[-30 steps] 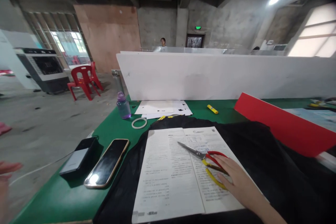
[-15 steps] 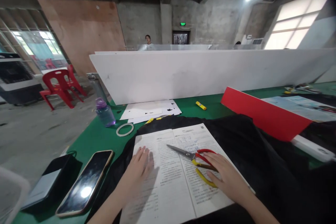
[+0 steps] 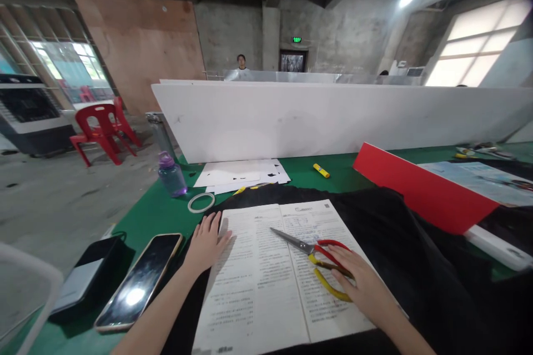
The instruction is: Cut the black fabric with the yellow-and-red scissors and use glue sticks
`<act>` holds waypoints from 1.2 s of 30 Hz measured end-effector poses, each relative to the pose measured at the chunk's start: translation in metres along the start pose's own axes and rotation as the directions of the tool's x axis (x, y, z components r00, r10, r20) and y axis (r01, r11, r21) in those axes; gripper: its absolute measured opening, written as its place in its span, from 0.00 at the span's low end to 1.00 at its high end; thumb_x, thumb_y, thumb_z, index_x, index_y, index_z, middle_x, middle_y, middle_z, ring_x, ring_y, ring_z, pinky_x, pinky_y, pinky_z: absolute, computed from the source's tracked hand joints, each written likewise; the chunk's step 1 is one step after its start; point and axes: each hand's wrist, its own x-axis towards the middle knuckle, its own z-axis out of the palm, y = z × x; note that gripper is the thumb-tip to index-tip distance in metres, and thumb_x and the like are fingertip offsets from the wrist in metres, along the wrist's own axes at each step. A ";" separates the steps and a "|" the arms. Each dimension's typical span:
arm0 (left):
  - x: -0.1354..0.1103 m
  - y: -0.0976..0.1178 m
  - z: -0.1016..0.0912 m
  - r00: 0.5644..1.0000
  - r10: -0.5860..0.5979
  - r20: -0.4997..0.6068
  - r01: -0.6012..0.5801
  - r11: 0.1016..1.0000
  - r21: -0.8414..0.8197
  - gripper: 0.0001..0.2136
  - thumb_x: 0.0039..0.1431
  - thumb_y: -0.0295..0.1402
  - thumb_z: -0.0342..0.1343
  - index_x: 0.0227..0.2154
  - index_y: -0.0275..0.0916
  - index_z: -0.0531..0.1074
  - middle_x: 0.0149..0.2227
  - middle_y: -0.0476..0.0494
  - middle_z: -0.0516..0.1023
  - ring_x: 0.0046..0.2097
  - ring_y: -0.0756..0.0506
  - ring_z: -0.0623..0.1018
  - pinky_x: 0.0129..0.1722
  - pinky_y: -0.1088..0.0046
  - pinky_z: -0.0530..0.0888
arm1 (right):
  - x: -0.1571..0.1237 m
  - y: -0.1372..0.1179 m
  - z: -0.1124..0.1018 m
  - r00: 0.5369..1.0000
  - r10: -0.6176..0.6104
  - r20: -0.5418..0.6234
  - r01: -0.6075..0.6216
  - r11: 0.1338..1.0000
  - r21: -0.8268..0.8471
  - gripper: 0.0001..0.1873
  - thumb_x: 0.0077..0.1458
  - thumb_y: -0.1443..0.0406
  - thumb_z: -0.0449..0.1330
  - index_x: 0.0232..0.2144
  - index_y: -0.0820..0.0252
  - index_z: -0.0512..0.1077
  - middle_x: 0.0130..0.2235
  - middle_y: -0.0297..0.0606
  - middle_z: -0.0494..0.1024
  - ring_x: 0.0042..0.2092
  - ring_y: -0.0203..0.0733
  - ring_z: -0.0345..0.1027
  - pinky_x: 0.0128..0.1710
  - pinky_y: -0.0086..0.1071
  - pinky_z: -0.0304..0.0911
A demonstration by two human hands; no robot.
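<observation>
An open book (image 3: 270,283) of printed pages lies on black cloth in front of me. Along its left page edge rests my left hand (image 3: 207,242), fingers stretched out and holding nothing. A pair of scissors (image 3: 302,245) with red and yellow handles lies across the book, its blades together and pointing up-left. My right hand (image 3: 361,285) lies over the scissors' handles, touching them with fingers extended and thumb apart. Part of the handles is hidden under this hand.
Left of the book are a phone (image 3: 141,283), a black-and-grey box (image 3: 81,280), a tape ring (image 3: 201,203) and a purple bottle (image 3: 171,176). White sheets (image 3: 233,173), a yellow tube (image 3: 321,171) and a red board (image 3: 420,188) lie beyond, before a long white panel (image 3: 291,122).
My left hand has slid left from over the left page to its outer edge. My right hand and the scissors keep their place on the book; the view has shifted slightly.
</observation>
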 end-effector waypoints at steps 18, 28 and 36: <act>-0.003 0.001 -0.001 0.999 0.039 0.013 -0.040 0.995 0.092 0.27 0.58 0.41 0.46 0.58 0.33 0.61 0.63 0.32 0.58 0.64 0.33 0.55 0.60 0.52 0.56 | 0.012 -0.001 -0.024 0.993 -0.001 0.116 0.021 0.986 -0.168 0.18 0.56 0.57 0.55 0.49 0.52 0.70 0.53 0.39 0.72 0.55 0.52 0.63 0.53 0.52 0.58; -0.002 0.003 0.001 1.000 0.017 -0.015 -0.015 0.996 0.085 0.30 0.61 0.52 0.39 0.57 0.34 0.64 0.62 0.33 0.60 0.64 0.33 0.55 0.60 0.52 0.56 | 0.052 -0.022 -0.038 0.977 0.138 0.164 -0.159 0.980 0.119 0.16 0.55 0.60 0.52 0.45 0.57 0.68 0.41 0.43 0.75 0.43 0.48 0.70 0.45 0.41 0.64; -0.004 0.003 0.000 0.999 0.016 -0.032 -0.014 0.998 0.069 0.28 0.62 0.50 0.41 0.56 0.35 0.64 0.62 0.34 0.61 0.64 0.34 0.55 0.60 0.53 0.57 | 0.109 -0.027 -0.051 0.961 0.235 -0.147 -0.002 0.535 0.845 0.19 0.50 0.53 0.59 0.42 0.54 0.64 0.32 0.34 0.67 0.26 0.34 0.60 0.28 0.32 0.62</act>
